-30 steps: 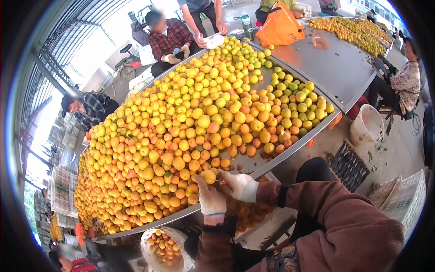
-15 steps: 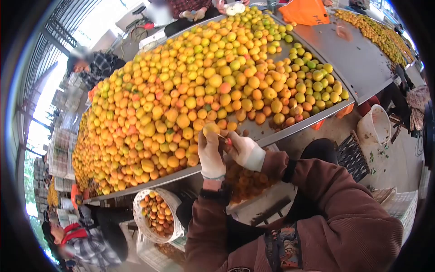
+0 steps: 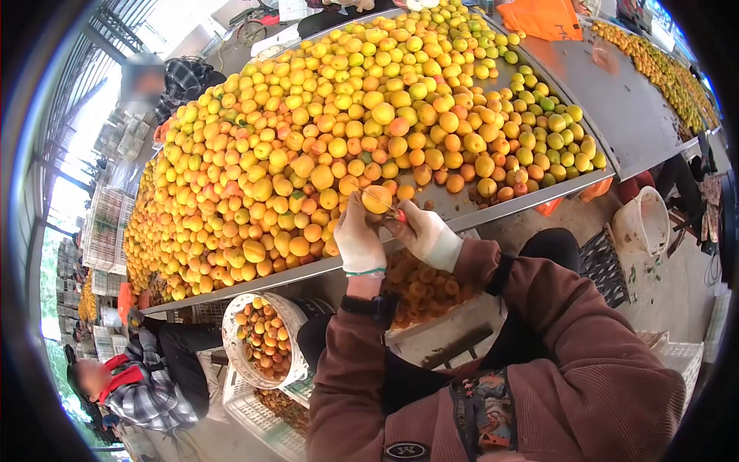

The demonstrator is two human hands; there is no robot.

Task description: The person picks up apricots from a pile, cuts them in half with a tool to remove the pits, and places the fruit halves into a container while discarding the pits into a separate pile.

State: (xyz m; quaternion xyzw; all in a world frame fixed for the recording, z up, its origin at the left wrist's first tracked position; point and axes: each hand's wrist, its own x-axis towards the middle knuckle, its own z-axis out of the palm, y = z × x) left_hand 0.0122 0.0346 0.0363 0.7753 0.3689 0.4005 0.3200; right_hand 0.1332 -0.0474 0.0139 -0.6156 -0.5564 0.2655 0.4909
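My left hand (image 3: 359,240), in a white glove, grips a yellow-orange apricot (image 3: 377,199) between thumb and fingers, just above the table's near edge. In my gloved right hand (image 3: 429,233) is a small red-handled tool (image 3: 401,216). Its thin metal part meets the right side of the apricot; the exact shape of its tip is too small to make out. Behind both hands, a large pile of apricots (image 3: 308,146) covers much of the metal table (image 3: 493,215). Below my wrists, a crate holds opened apricot halves (image 3: 427,289).
A white bucket (image 3: 231,327) of apricots stands at the lower left, over a white crate (image 3: 258,420). Another white bucket (image 3: 643,223) is on the floor at right. An orange bag (image 3: 539,19) lies at the back. Co-workers sit at left, one in a plaid shirt (image 3: 158,396).
The apricot is turned and shows more of its face between my hands, with the tool still against it. My view has shifted slightly, and the co-worker at lower left has moved.
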